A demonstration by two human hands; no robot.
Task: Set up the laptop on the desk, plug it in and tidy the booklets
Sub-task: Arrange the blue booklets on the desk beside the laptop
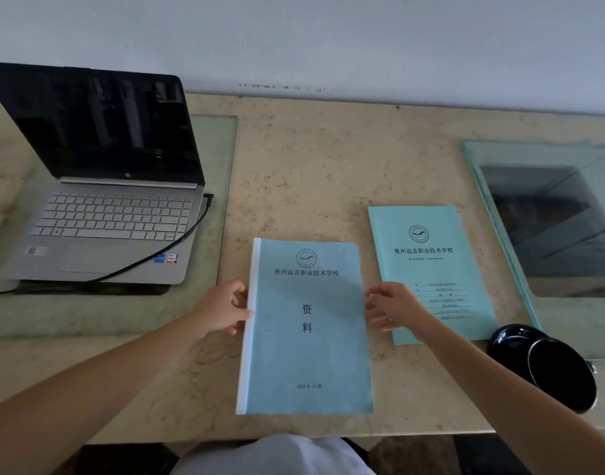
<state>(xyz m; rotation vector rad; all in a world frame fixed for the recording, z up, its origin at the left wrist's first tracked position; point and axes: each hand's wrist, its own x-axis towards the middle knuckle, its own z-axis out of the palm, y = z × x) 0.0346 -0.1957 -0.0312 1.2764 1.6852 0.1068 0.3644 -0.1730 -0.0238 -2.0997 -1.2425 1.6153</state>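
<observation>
Flanking the blue booklet (307, 327) at desk (311, 159) centre: left hand (222, 311) at its white spine edge, right hand (393, 308) at opp edge — fingers touching the sides, grip loose, not lifted. Second, teal booklet (431, 269) just right, lower corner under the right wrist. Laptop (102, 186) open far left on glass pad (222, 166), screen dark, black cable (177, 248) plugged in at its right side. Bare marble-look top between laptop & booklets. Black cup (554, 368) near right edge, partly cut by forearm.
</observation>
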